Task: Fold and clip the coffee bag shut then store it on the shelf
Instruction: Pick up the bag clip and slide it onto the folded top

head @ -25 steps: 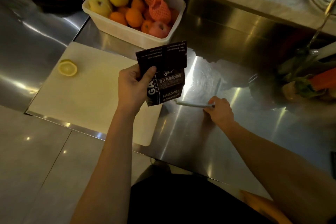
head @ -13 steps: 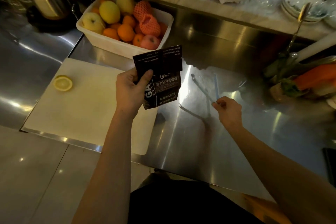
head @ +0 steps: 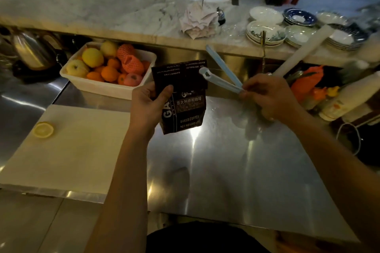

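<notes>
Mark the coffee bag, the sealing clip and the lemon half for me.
coffee bag (head: 186,107): head view, on the printed front panel below the folded top.
sealing clip (head: 221,81): head view, on the lower arm of the open blue clip.
lemon half (head: 43,129): head view, on its cut face.

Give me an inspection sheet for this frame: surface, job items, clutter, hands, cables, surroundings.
Surface: steel counter, reflective; white cutting board on its left part.
Job's things: coffee bag, top folded over, held upright above the counter; blue bag clip spread open in a V, one arm's tip at the bag's folded edge, not yet closed on it.
Clutter: lemon half on the board; fruit tub behind it; vegetables at right.
Hands: left hand, grip on the bag's left side; right hand pinches the clip's hinge end.
Cables: nothing seen.
Surroundings: marble ledge with stacked plates and crumpled papers; kettle far left.
</notes>
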A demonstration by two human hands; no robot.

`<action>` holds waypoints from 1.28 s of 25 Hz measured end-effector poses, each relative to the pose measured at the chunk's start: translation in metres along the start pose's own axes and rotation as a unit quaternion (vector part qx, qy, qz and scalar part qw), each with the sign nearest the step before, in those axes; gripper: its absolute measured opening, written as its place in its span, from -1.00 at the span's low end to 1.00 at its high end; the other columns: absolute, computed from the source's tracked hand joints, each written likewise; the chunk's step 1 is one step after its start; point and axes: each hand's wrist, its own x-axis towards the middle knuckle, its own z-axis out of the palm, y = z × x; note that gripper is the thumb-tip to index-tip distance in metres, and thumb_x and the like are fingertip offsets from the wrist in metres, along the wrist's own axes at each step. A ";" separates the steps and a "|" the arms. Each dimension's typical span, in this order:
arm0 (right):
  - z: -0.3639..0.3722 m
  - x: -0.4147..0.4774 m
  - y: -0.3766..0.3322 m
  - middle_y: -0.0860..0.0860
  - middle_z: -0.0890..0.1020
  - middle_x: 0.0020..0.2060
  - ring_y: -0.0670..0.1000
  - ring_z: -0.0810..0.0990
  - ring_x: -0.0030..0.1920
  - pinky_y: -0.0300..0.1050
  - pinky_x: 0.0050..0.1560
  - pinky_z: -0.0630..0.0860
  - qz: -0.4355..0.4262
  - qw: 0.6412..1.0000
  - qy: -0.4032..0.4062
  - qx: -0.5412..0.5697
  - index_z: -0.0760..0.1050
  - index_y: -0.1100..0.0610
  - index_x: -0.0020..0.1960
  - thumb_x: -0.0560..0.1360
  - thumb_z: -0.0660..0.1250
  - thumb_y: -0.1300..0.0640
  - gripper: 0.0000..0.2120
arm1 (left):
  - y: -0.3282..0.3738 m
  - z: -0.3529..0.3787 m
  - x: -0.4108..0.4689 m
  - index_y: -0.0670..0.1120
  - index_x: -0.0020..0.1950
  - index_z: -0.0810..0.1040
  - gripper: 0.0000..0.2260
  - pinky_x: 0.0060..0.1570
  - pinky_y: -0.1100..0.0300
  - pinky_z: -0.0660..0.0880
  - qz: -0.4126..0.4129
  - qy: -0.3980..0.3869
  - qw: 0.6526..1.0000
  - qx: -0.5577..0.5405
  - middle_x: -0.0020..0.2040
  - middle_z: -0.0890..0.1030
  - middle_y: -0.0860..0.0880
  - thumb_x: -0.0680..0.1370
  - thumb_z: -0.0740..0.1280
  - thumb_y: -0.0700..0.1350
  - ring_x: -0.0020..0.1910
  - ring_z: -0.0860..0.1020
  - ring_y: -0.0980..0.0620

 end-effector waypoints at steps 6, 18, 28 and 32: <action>-0.050 0.004 -0.015 -0.16 0.60 -0.18 -0.30 0.61 -0.14 -0.44 -0.02 0.51 -0.076 0.997 -0.014 -0.010 0.62 0.12 0.00 0.40 0.48 0.23 -0.81 | 0.021 0.054 -0.006 -0.17 0.09 0.63 -0.86 -0.02 0.06 0.63 0.038 -0.068 0.997 0.012 -0.06 0.72 -0.02 0.57 0.33 -0.26 -0.02 0.70 -0.04; -0.082 -0.009 -0.011 -0.05 0.66 -0.12 -0.14 0.68 -0.04 -0.28 0.03 0.59 -0.055 0.986 0.069 0.143 0.57 0.15 -0.02 0.42 0.44 0.35 -0.81 | 0.048 0.113 -0.008 -0.01 0.04 0.64 -0.81 -0.02 0.15 0.61 0.066 -0.105 0.992 -0.018 -0.08 0.74 0.09 0.56 0.33 -0.27 -0.01 0.70 0.04; -0.081 -0.010 -0.017 0.03 0.66 -0.13 -0.15 0.68 -0.08 -0.28 -0.03 0.59 -0.044 0.968 0.108 0.222 0.53 0.30 -0.04 0.43 0.42 0.39 -0.87 | 0.057 0.119 -0.011 -0.15 0.15 0.61 -0.81 0.09 -0.01 0.61 0.080 -0.093 0.992 -0.010 0.05 0.71 -0.06 0.55 0.35 -0.26 0.07 0.68 -0.02; -0.073 -0.011 -0.025 0.04 0.66 -0.08 -0.08 0.70 -0.04 -0.21 -0.04 0.62 -0.021 0.949 0.125 0.289 0.50 0.24 -0.07 0.46 0.39 0.37 -0.89 | 0.061 0.119 -0.012 -0.07 0.08 0.64 -0.82 0.00 0.11 0.62 0.091 -0.101 0.991 -0.012 -0.03 0.74 0.06 0.56 0.33 -0.27 0.02 0.69 0.03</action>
